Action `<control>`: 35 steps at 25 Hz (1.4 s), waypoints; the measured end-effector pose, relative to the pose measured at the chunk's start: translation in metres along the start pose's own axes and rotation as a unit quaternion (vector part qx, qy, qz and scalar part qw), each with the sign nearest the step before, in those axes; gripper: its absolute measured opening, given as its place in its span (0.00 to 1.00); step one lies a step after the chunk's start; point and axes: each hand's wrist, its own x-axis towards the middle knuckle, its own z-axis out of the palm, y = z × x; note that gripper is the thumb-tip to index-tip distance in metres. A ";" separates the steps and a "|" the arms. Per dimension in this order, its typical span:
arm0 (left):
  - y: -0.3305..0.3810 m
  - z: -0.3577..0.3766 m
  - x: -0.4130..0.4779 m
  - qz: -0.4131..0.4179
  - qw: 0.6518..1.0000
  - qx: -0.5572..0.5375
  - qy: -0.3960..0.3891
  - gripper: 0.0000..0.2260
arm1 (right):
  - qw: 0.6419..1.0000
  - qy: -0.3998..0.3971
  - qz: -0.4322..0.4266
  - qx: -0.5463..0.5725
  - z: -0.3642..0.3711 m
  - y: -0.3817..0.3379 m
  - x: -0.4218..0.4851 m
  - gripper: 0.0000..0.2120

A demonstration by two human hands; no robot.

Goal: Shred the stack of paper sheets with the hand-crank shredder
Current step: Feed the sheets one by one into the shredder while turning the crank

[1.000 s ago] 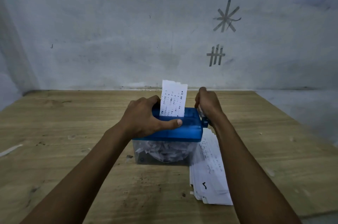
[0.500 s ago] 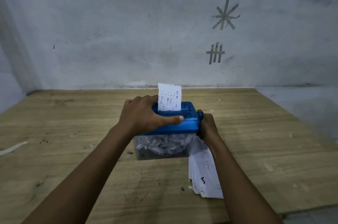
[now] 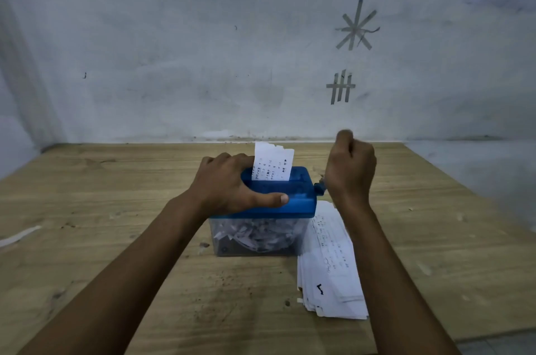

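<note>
A small shredder with a blue top [image 3: 293,195] and a clear bin [image 3: 255,238] full of white shreds stands mid-table. A printed paper strip [image 3: 272,163] sticks up out of its slot. My left hand [image 3: 229,183] grips the blue top, thumb along its front face. My right hand [image 3: 349,169] is curled round the crank handle on the shredder's right side, raised above the blue hub [image 3: 319,188]; the handle itself is hidden in the fist. A stack of white sheets [image 3: 327,267] lies on the table just right of the bin, partly under my right forearm.
The wooden table [image 3: 116,238] ends at a grey wall behind and drops off at its right and near edges. A white paper scrap [image 3: 20,235] lies at the far left, and small bits are scattered on the right side.
My right hand swung down beside the shredder and back up to the top of its circle. The strip now stands lower in the slot. My left hand kept its hold.
</note>
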 end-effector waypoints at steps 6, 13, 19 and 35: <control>-0.005 0.001 0.005 0.016 1.000 -0.005 0.008 0.40 | 0.964 -0.167 0.206 0.025 0.042 0.020 0.061 0.16; -0.004 0.001 0.002 0.029 0.999 0.000 0.019 0.36 | 0.902 -0.248 0.344 0.074 0.045 0.103 0.020 0.08; 0.001 0.004 0.003 -0.016 1.000 0.020 0.015 0.43 | 0.982 -0.097 0.161 -0.019 0.003 0.077 -0.041 0.23; -0.005 0.004 0.006 0.026 0.999 0.022 -0.019 0.43 | 0.993 0.060 -0.031 -0.096 0.002 0.005 -0.004 0.26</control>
